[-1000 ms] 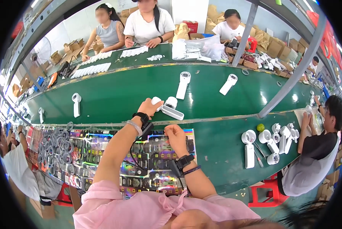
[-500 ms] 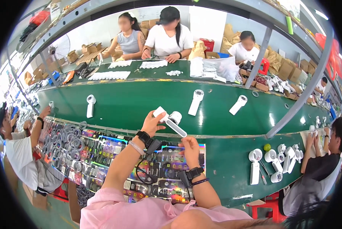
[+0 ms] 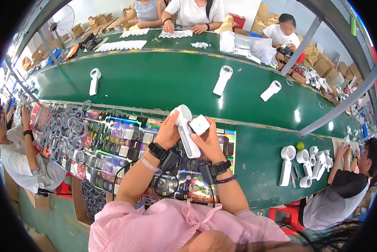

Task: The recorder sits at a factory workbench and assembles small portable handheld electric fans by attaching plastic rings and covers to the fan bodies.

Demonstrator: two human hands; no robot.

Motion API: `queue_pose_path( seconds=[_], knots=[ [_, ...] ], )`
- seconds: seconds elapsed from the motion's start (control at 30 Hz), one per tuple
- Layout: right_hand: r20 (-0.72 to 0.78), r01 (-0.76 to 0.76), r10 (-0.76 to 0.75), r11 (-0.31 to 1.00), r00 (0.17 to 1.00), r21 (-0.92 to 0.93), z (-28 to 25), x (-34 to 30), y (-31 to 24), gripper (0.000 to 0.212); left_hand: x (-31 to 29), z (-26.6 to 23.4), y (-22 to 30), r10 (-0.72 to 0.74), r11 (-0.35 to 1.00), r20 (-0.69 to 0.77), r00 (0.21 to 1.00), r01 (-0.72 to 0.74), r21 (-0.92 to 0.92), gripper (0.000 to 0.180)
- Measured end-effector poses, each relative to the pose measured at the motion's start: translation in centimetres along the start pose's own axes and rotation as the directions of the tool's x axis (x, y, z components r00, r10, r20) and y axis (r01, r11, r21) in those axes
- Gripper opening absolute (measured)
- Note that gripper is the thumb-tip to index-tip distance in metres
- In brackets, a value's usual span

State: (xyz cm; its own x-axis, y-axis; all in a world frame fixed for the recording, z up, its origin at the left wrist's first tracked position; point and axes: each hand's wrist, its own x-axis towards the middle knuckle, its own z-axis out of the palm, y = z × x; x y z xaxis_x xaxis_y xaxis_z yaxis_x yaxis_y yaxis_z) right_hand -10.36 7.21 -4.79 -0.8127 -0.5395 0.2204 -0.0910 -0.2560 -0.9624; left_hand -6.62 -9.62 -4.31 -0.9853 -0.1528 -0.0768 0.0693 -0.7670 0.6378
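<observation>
My left hand [image 3: 168, 133] is closed round a white handheld fan [image 3: 189, 145], which has a round head and a handle with a grey strip down it. It tilts, head upper left, above the near bench edge. My right hand [image 3: 212, 145] grips a small white block-shaped part [image 3: 199, 124] just right of the fan's head, its thumb close against the fan handle. Whether the part touches the fan I cannot tell. Beneath both hands lie shiny printed sheets [image 3: 117, 155] with dark patterns.
Grey rings [image 3: 76, 141] are heaped on the sheets to the left. White fans [image 3: 286, 170] and a green ball [image 3: 300, 145] sit on the right bench. Three fans, one a white fan [image 3: 223, 80], lie on the green belt [image 3: 154, 80]. Co-workers sit on both sides and opposite.
My right hand has come up and taken hold of the white block-shaped part, which was in my left hand with the fan. The view has tilted further down.
</observation>
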Motion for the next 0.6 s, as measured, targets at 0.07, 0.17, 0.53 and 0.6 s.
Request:
queue_pose_path(
  seconds=[0.07,0.17,0.53,0.6],
  knots=[
    [-0.030,0.019,-0.025,0.985,0.999,-0.174,-0.1,-0.1,0.7,0.068,-0.2,-1.0,-0.9,0.012,0.999,-0.004,1.000,-0.011,0.030,0.042],
    [-0.135,0.030,-0.041,0.996,0.990,-0.084,0.6,-0.2,-0.9,0.066,-0.9,-1.2,-0.8,-0.093,0.992,0.050,0.994,0.088,0.089,0.042],
    [-0.052,0.056,-0.063,0.991,0.997,-0.118,-0.9,-0.3,-0.2,0.060,-2.0,0.4,-1.7,-0.167,0.914,0.092,0.982,0.119,0.389,0.045],
    [-0.087,0.019,-0.046,0.959,0.995,-0.283,-1.0,0.0,-0.3,0.066,-2.3,0.4,-1.9,-0.158,0.870,0.137,0.978,0.072,0.488,0.047]
  ],
)
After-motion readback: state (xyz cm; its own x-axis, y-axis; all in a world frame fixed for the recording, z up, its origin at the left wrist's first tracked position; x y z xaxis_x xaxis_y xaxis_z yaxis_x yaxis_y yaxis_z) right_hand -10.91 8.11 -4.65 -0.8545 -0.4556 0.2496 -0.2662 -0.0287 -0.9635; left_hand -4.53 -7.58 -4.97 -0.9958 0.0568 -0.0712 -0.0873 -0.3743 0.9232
